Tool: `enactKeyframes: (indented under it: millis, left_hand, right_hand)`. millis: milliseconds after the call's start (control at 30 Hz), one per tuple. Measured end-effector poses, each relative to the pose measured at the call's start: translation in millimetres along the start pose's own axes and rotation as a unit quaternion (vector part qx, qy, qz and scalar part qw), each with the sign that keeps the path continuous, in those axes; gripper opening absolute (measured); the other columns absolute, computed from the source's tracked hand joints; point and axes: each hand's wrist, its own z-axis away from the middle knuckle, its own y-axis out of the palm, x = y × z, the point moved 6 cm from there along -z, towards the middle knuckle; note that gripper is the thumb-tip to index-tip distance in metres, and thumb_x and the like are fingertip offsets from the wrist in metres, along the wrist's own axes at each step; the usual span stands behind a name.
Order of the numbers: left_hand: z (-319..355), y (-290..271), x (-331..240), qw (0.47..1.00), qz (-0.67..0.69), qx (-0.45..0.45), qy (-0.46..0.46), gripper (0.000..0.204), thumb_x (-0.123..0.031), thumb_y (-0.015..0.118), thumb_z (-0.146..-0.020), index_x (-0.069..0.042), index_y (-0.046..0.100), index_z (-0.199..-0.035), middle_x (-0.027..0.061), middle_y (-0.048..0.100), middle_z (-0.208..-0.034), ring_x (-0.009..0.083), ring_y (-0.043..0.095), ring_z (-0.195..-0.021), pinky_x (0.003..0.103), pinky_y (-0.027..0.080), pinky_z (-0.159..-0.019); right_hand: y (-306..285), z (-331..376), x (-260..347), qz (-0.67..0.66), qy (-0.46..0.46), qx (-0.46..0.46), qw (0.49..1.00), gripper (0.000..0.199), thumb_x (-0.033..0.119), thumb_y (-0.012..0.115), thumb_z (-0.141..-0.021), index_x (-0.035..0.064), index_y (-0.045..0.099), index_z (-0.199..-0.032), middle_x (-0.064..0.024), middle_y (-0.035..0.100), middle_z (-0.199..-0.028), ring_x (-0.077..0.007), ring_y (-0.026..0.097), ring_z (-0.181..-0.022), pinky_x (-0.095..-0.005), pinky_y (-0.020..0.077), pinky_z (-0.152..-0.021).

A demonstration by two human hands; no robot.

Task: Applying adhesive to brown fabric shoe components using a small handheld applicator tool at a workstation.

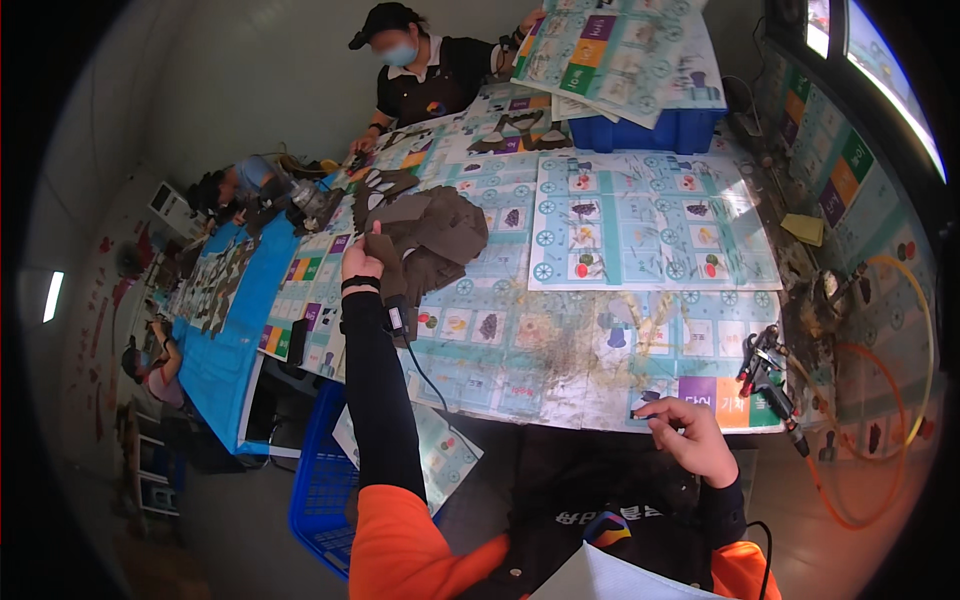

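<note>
My left hand (362, 262) reaches far over the table and grips the edge of a pile of dark brown cut-out pieces (437, 232). Those pieces lie on printed picture sheets (640, 225) that cover the table. My right hand (690, 430) rests at the table's near edge with fingers curled, pinching the rim of a printed sheet by a purple square (697, 390). Black sleeves cover both forearms, with orange upper sleeves.
A spray or glue gun (765, 375) with an orange hose lies at the right edge. A blue crate (660, 130) holds stacked sheets at the back. A person in a black cap (420, 70) works across the table. A blue basket (320, 490) stands on the floor at left.
</note>
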Motion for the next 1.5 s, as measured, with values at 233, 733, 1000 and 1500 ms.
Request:
enactKeyframes:
  millis: [233, 733, 1000, 1500]
  left_hand:
    - [52.0, -16.4, -13.9, 0.917, 0.254, 0.278, -0.13, 0.037, -0.014, 0.031, -0.108, 0.005, 0.039, -0.138, 0.0203, 0.052, -0.14, 0.0272, 0.058, -0.118, 0.036, 0.049, -0.101]
    - [210.0, 52.4, -13.0, 0.927, -0.096, 0.073, 0.356, 0.033, -0.019, 0.046, -0.105, -0.002, 0.041, -0.133, 0.0191, 0.052, -0.136, 0.0353, 0.062, -0.114, 0.04, 0.049, -0.096]
    - [358.4, 96.1, 142.5, 0.984, -0.071, 0.119, 0.111, 0.035, -0.014, 0.046, -0.103, -0.004, 0.044, -0.136, 0.0145, 0.055, -0.132, 0.0257, 0.056, -0.121, 0.038, 0.046, -0.1]
    - [321.7, 116.8, 241.3, 0.868, -0.336, 0.307, -0.2, 0.029, -0.004, 0.07, -0.089, -0.002, 0.06, -0.116, 0.0037, 0.068, -0.106, 0.0092, 0.066, -0.083, 0.023, 0.055, -0.064]
  right_hand:
    - [15.8, -11.4, 15.6, 0.021, -0.024, 0.034, 0.999, 0.016, 0.007, 0.057, -0.094, 0.0043, 0.068, -0.106, 0.0009, 0.056, -0.062, -0.0046, 0.054, -0.059, -0.0236, 0.0426, -0.056]
    - [53.5, -33.6, 1.8, -0.072, -0.042, 0.044, 0.996, 0.023, 0.011, 0.059, -0.096, 0.0034, 0.063, -0.117, -0.0013, 0.066, -0.086, -0.0071, 0.061, -0.079, -0.0236, 0.0469, -0.066]
    - [115.7, -73.3, 37.7, -0.243, -0.018, 0.121, 0.962, 0.044, 0.011, 0.058, -0.099, 0.0023, 0.039, -0.138, -0.0103, 0.059, -0.109, -0.0124, 0.061, -0.086, -0.0254, 0.0508, -0.065]
    - [-67.6, -74.9, 14.3, 0.098, 0.094, 0.136, 0.981, 0.024, 0.012, 0.069, -0.086, -0.0034, 0.063, -0.103, -0.0031, 0.061, -0.068, -0.01, 0.055, -0.053, -0.0274, 0.0441, -0.054]
